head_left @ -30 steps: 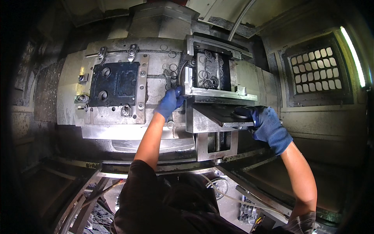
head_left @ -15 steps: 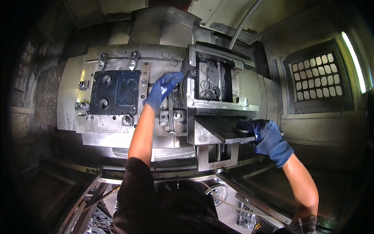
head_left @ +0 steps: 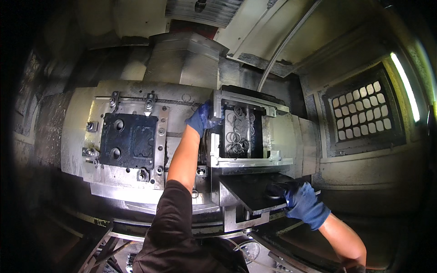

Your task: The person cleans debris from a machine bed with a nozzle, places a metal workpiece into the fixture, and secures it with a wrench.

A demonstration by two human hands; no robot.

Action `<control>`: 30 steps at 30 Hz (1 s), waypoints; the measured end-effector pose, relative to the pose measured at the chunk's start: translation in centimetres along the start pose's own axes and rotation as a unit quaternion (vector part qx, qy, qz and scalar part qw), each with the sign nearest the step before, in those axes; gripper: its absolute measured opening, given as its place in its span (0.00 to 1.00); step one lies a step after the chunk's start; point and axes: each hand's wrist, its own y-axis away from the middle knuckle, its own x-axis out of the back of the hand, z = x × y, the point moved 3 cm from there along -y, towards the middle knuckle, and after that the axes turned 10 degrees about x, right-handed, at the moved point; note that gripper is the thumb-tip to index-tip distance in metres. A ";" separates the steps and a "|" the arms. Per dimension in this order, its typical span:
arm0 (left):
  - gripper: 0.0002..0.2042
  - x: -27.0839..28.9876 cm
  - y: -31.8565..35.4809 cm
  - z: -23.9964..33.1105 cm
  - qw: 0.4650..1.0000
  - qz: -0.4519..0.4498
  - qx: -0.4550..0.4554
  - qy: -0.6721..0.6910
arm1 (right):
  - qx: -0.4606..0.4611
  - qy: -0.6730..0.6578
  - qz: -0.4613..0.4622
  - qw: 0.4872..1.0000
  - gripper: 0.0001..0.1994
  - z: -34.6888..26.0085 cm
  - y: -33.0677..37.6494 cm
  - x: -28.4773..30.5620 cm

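Note:
My right hand point(head_left: 306, 207), in a blue glove, is closed on the right end of a dark flat plate point(head_left: 249, 187). The plate has a round hole near my fingers and juts out slanted below the front bar of a metal vise-like fixture point(head_left: 248, 162). My left hand point(head_left: 201, 121), also gloved in blue, reaches to the fixture's upper left side and touches or nearly touches its upright jaw point(head_left: 217, 105). Its fingertips are partly hidden there. Inside the fixture, several thin metal rings point(head_left: 236, 136) lie around a threaded rod point(head_left: 249, 129).
Left of the fixture, a dark block with two round holes point(head_left: 127, 141) is held on the machine bed by several bolted clamps point(head_left: 149, 103). A hose point(head_left: 284, 41) hangs behind. A window with a grid point(head_left: 362, 111) and a lit strip point(head_left: 405, 86) are on the right wall.
The view has tilted upward, so the scene sits lower. My left hand has moved right, up against the fixture's left jaw. My right hand still grips the plate.

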 end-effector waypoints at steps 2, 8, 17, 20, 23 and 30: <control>0.17 0.1 -0.2 1.2 0.998 0.045 0.000 -0.035 | 0.027 -0.033 0.058 0.997 0.40 0.1 -0.2 -1.1; 0.16 0.4 -0.7 1.7 0.998 0.065 -0.001 0.016 | 0.051 -0.002 0.066 0.997 0.41 1.1 -0.1 -2.6; 0.15 1.0 0.1 3.5 0.994 0.100 0.023 0.024 | 0.057 0.005 0.034 0.998 0.44 1.3 -0.1 -3.4; 0.13 0.5 -0.3 3.2 0.989 0.135 0.017 0.055 | 0.048 0.012 -0.004 0.999 0.45 1.0 0.0 -2.6; 0.14 -0.4 -0.4 0.8 0.991 0.021 0.035 0.130 | 0.037 0.036 -0.005 0.999 0.47 0.8 -0.3 -2.3; 0.16 0.3 -0.2 2.9 0.988 0.122 0.017 -0.096 | 0.042 -0.002 0.008 0.999 0.47 1.2 -0.4 -2.7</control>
